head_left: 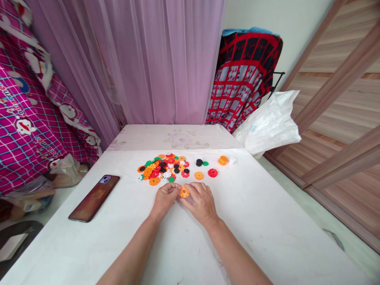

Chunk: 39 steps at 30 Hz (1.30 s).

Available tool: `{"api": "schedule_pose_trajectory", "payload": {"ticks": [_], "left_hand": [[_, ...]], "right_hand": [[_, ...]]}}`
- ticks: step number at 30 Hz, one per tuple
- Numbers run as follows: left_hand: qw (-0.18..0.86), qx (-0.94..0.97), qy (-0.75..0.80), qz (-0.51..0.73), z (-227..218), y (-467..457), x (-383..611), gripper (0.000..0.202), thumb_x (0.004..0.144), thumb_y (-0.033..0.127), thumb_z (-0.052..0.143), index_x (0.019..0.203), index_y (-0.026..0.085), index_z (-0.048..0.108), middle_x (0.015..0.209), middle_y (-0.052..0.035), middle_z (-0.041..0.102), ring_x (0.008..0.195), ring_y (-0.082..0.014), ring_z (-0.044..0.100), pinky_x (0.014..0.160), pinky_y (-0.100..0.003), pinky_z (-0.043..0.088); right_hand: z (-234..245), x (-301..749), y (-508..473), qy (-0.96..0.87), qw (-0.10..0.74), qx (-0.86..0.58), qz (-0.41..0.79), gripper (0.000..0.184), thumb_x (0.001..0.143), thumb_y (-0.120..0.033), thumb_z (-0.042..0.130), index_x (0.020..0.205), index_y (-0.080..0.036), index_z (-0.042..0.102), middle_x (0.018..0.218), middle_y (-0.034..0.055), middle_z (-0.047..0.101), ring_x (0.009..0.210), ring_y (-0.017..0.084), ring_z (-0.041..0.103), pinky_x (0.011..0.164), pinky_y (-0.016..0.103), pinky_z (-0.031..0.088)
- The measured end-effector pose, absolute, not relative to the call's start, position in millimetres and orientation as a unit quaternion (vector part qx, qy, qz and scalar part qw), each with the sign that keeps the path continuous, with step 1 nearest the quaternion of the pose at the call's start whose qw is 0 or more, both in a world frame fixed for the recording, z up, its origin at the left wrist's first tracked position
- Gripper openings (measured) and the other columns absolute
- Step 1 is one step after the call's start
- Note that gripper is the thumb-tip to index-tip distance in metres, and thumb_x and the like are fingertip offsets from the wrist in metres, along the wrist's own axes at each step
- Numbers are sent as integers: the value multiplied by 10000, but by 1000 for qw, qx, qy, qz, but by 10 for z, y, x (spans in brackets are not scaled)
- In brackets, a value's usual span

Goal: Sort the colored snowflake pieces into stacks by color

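Observation:
Between my two hands is an orange notched plastic disc (184, 192), a flower-like building piece with a hole at its centre. My left hand (165, 196) pinches its left edge between thumb and fingertips. On the other side, my right hand (202, 201) grips the right edge, thumb below and fingers above. Just beyond lie a loose orange disc (198, 175) and a red disc (213, 173). A heap of mixed discs (154, 171) in orange, red, green, black and white spreads out past my left hand.
Black discs (199, 162) touch a green disc (205, 163) behind the loose ones. Farther right sits a stack of orange discs (223, 160) beside a small white piece (232, 160). A phone (94, 198) lies at the left of the white-covered table (252, 221). A white plastic bag (268, 120) stands at the right edge.

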State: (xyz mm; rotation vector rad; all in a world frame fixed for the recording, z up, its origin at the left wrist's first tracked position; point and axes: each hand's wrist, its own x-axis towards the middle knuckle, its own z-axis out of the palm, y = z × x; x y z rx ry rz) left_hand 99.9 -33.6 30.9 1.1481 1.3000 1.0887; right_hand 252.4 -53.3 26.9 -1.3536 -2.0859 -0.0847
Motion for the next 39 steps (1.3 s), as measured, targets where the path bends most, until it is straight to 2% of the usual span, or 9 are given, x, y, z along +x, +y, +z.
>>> {"api": "schedule_pose_trajectory", "payload": {"ticks": [4,7,10,15,22,27,34,39], "left_hand": [[531,491,519,455,303,-338,997,409,643,568,664,737,171,631,571,8,622,459,-83,502,401,-178,347],[505,486,528,480,281,-316,943,465,703,625,591,807,174,635,730,-54,692,608,-147,615,408,-190,388],[447,467,562,515,244,-280,855,495,744,638,543,893,175,636,858,-93,713,707,-174,646,440,-201,424],[419,455,577,534,192,-238,781,521,773,646,500,927,169,640,840,-94,713,716,-173,643,506,-232,468],[421,455,587,521,195,-245,813,510,742,654,530,864,173,645,799,-87,719,699,-179,649,522,-249,480],[424,447,584,529,211,-247,804,509,722,655,552,844,172,656,778,-86,720,688,-179,652,515,-251,485],[402,426,579,567,187,-210,736,473,743,619,559,858,171,658,755,-75,710,664,-165,641,499,-237,481],[365,400,596,593,216,-173,608,457,740,602,568,845,168,661,748,-71,712,650,-160,644,498,-234,482]], "right_hand": [[244,2555,-527,-775,366,-515,-17,269,778,-320,637,1025,-213,630,974,59,634,904,199,554,810,325,414],[223,2698,-394,-727,406,-554,3,263,759,-309,613,1003,-210,622,976,59,634,916,198,568,831,322,437],[194,2876,-171,-634,410,-654,46,320,730,-372,617,1008,-214,620,998,53,625,862,193,582,787,322,461],[189,2911,50,-562,312,-757,119,361,734,-436,614,1045,-253,621,999,14,589,744,141,592,707,281,453],[230,2805,99,-561,215,-794,88,395,778,-506,579,1113,-298,592,1059,23,574,865,176,609,677,271,434],[177,2835,84,-576,226,-782,77,401,774,-500,587,1112,-285,577,1088,26,576,901,179,600,691,269,432],[106,2870,23,-595,256,-758,74,203,774,-259,576,974,-220,586,930,8,622,776,136,574,724,252,419],[122,2850,44,-600,250,-756,69,193,774,-287,574,959,-233,578,990,17,611,866,152,575,721,250,418]]}}
